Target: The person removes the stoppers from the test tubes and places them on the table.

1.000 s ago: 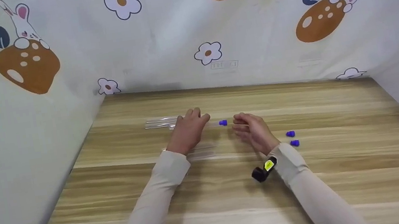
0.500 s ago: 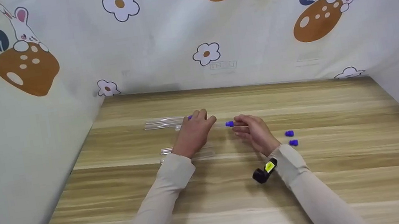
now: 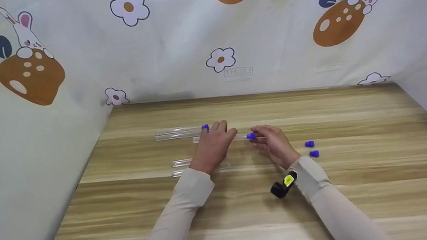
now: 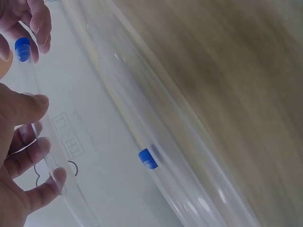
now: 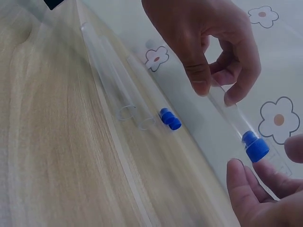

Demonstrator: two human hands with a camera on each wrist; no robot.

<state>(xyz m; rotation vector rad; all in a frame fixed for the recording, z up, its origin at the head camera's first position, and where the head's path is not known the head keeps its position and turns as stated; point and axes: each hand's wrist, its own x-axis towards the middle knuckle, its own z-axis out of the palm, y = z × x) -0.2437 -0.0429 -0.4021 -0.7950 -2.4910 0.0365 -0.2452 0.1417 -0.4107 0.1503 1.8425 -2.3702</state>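
In the left grip (image 3: pixel 213 146), pinches a clear test tube (image 5: pixel 235 115) above the tabletop (image 3: pixel 238 226); with the right grip (image 3: pixel 276 144) loosely parted at its blue stopper (image 5: pixel 257 149), cannot tell whether touching; could skew it by pushing off-axis, or knock nearby tubes (image 3: pixel 176 133) by slipping

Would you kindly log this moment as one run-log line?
Left hand: holds clear cylindrical tube | blue round cap: in tube's end | right hand: at cap, contact unclear | wood-grain table: two loose blue caps
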